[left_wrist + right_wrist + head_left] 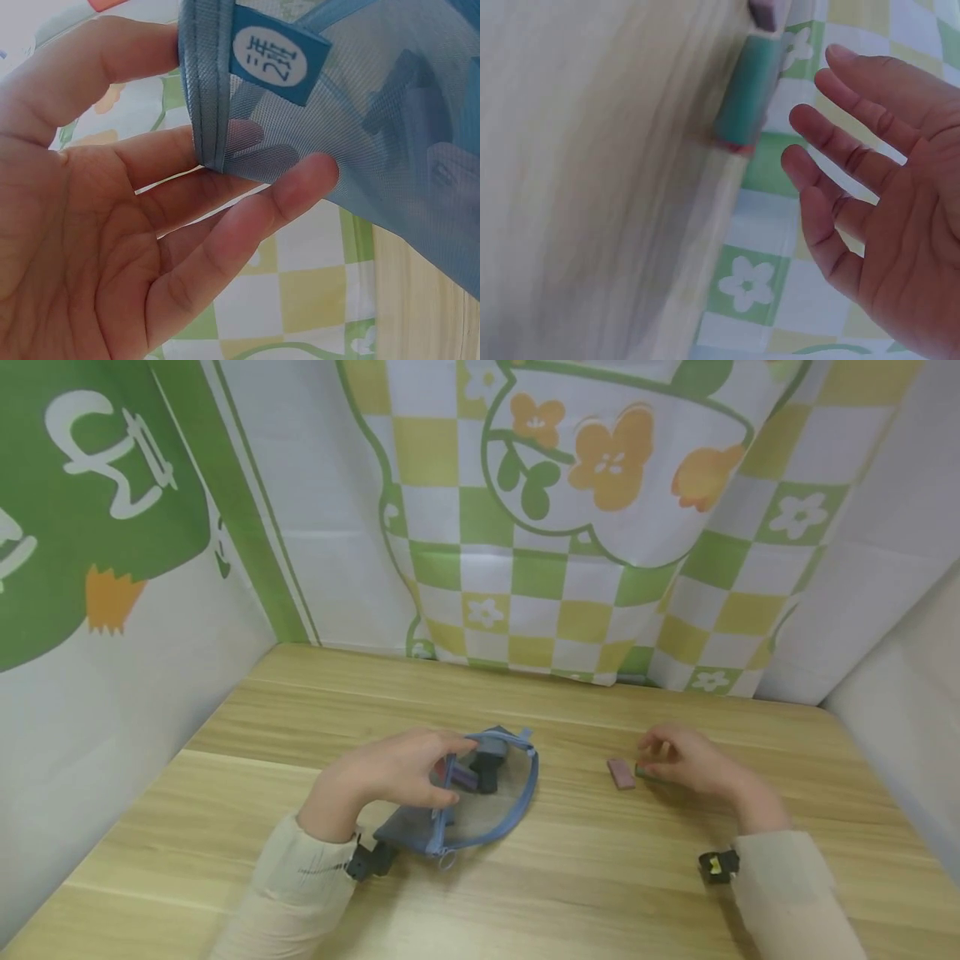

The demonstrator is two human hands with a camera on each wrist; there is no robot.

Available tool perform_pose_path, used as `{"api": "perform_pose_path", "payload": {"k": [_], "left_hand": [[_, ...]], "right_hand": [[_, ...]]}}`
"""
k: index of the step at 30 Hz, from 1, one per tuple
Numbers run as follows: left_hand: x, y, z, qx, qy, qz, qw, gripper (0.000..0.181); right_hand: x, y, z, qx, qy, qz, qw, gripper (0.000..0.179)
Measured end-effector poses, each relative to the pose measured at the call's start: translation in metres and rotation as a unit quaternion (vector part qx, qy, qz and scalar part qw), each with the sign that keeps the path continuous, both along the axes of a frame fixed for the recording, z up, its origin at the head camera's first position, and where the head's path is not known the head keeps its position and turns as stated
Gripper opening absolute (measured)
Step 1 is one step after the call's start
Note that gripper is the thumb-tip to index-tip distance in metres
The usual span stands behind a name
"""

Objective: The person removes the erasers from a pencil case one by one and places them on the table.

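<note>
My left hand (393,768) holds the near-left rim of a blue zippered mesh pouch (491,822). In the left wrist view, the thumb lies on the pouch's edge band beside a blue tag (281,56), with some fingers behind the mesh. Dark items (487,771) and a purple piece (463,777) show inside the pouch. My right hand (688,762) hovers at a small green cylinder (642,772) on the table, its fingers loosely bent and apart from the cylinder (746,94) in the right wrist view. Just left of that lies a pink rectangular block (621,774).
The wooden table (570,893) carries these things. A patterned cloth (555,577) with green and yellow checks hangs along its back edge, and a white and green cloth (202,610) hangs on the left. A small black device (718,866) sits at the right cuff.
</note>
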State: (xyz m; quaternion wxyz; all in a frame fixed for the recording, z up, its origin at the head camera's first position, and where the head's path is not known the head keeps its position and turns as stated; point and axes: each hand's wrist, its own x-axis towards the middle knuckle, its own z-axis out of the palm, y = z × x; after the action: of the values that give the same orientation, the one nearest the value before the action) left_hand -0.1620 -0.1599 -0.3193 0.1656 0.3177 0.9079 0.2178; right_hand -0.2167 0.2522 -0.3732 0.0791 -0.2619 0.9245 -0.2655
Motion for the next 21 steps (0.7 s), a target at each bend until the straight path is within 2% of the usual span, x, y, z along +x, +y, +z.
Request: {"api": "perform_pose_path", "payload": {"k": [7,15,21], "left_hand": [[-0.001,-0.001,0.000,0.009,-0.003,-0.001,1.0000,0.067],[-0.006,-0.009,-0.005,0.039,-0.018,-0.006,0.9991,0.067],[-0.009,-0.011,-0.004,0.044,-0.028,-0.006,0.9986,0.068]], "right_hand": [[0.009,-0.018,0.008,0.006,0.036,-0.002,0.9993,0.026],[0.017,-0.042,0.010,-0.022,0.061,0.015,0.9978,0.022],[0.019,-0.054,0.012,-0.030,0.075,0.022,0.9965,0.023]]}}
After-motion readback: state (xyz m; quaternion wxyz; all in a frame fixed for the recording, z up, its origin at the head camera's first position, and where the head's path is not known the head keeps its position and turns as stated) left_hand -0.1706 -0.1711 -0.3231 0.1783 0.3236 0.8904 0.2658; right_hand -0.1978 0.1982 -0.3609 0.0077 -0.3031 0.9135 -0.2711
